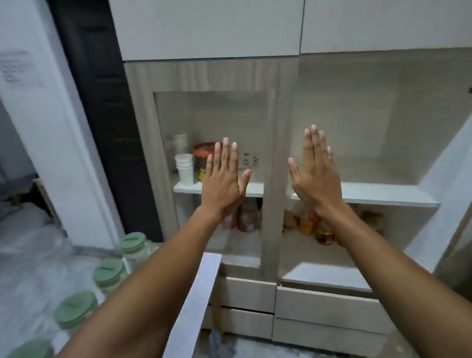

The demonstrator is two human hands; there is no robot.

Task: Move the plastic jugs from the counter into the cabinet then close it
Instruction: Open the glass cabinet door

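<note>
1. The cabinet (282, 149) fills the wall ahead; its right door is swung open, the left glass door shut, cups and a jar behind it.
2. The marble surface (30, 269) at the left carries four green-lidded plastic jugs (75, 307) in a row near its edge, none shelved yet.
3. The left hand (224, 179) and right hand (314, 172) are raised before the shelves, flat, fingers spread, grasping nothing.
4. Risk, as I judge it: the jugs stand close together by the edge, so a hurried reach could knock one off; bottles crowd the lower shelf.
</note>
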